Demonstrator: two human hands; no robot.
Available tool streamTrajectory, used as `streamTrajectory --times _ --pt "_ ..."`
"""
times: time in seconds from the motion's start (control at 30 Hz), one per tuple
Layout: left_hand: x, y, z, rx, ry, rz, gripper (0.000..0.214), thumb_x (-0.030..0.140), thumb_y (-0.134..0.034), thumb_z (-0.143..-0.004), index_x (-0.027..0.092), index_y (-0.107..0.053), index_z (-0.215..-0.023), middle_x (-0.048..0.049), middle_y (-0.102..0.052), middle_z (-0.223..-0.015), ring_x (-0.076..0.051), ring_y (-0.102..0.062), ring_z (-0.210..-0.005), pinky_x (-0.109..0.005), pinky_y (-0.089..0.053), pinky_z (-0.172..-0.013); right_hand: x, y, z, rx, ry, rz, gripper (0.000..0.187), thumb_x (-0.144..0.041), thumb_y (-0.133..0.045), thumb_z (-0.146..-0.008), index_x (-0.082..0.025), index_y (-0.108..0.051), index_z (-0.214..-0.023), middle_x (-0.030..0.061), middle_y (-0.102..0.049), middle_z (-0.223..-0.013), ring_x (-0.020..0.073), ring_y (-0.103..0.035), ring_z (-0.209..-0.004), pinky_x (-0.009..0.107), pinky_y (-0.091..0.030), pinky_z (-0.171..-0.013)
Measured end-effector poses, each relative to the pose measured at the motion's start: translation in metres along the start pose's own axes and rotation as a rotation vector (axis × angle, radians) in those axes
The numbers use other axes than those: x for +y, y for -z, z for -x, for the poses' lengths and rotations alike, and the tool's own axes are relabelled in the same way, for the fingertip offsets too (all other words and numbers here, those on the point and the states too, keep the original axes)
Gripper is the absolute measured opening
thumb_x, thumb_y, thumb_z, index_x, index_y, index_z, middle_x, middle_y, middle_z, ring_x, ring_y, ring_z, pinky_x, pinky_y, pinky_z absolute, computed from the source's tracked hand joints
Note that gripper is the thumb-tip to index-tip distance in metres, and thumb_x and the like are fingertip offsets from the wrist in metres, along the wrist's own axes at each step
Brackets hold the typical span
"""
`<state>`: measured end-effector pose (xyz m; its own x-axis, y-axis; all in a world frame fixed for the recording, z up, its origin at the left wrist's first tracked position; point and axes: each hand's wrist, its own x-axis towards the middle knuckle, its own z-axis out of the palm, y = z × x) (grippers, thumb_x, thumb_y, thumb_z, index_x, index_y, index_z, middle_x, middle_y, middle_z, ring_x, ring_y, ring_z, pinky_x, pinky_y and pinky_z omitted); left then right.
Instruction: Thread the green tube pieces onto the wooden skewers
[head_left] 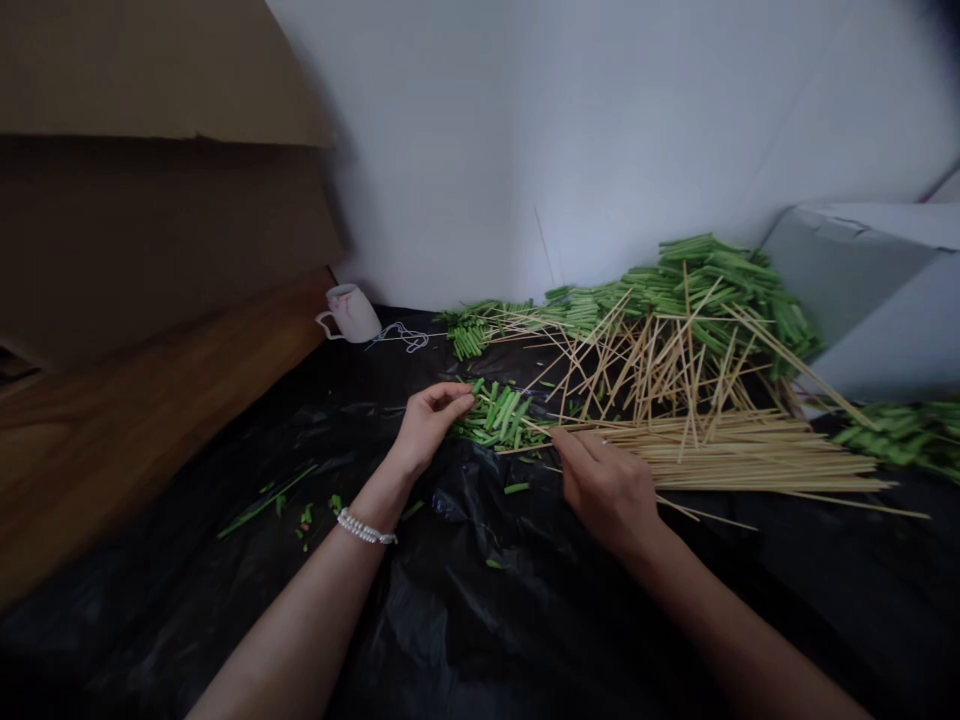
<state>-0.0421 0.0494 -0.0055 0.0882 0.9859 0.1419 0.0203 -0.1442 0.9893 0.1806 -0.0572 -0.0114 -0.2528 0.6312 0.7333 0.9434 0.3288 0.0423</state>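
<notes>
My left hand (435,425), with a beaded bracelet at the wrist, is pinched at the left edge of a small pile of cut green stalks (501,412). A piece of green stalk (478,386) shows at its fingertips. My right hand (609,488) is closed on a thin bamboo skewer (536,428), whose tip points left over the pile. Under that hand and to its right lies a thick bundle of loose skewers (757,452). Stalks threaded on crossing skewers (622,370) are heaped behind, with a large green mound (720,270) at the back right.
A black plastic sheet (450,620) covers the work surface. A white mug (352,312) stands at the back left beside a tangled cord (409,338). Cardboard (165,210) rises at left, a white box (877,270) at right. Green scraps (304,515) lie at front left.
</notes>
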Motion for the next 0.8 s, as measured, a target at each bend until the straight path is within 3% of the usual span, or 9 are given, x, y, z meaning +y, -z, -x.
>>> streamTrajectory --times 0.07,0.17,0.8 --pt "-0.0006 -0.0048 0.0021 -0.064 0.144 0.257 0.029 0.03 -0.083 -0.064 0.015 -0.073 -0.087 -0.004 -0.071 -0.076 -0.014 -0.063 -0.072 -0.026 -0.047 -0.07 0.0001 0.0001 0.0001 0.002 -0.001 0.003 0.028 -0.012 -0.047 -0.088 -0.017 -0.068 -0.106 0.0001 -0.064 -0.072 0.0133 -0.054 -0.063 0.028 -0.031 -0.06" --pt "-0.0003 -0.0085 0.0044 -0.097 0.242 0.424 0.031 0.026 -0.086 -0.06 0.013 -0.074 -0.086 -0.0047 -0.072 -0.077 -0.012 -0.063 -0.07 -0.022 -0.048 -0.067 0.0001 0.0001 0.0002 0.004 -0.004 0.0 0.027 -0.014 -0.047 -0.089 -0.017 -0.067 -0.106 0.0002 -0.065 -0.073 0.0132 -0.054 -0.063 0.028 -0.031 -0.06" --pt "-0.0003 -0.0073 0.0045 -0.148 0.292 0.528 0.028 0.022 -0.085 -0.064 0.012 -0.074 -0.087 -0.0042 -0.071 -0.075 -0.01 -0.062 -0.069 -0.02 -0.047 -0.063 -0.0008 -0.0004 0.0017 -0.022 -0.01 0.007 0.029 -0.013 -0.048 -0.087 -0.018 -0.066 -0.109 0.0 -0.065 -0.075 0.0125 -0.054 -0.063 0.028 -0.031 -0.059"
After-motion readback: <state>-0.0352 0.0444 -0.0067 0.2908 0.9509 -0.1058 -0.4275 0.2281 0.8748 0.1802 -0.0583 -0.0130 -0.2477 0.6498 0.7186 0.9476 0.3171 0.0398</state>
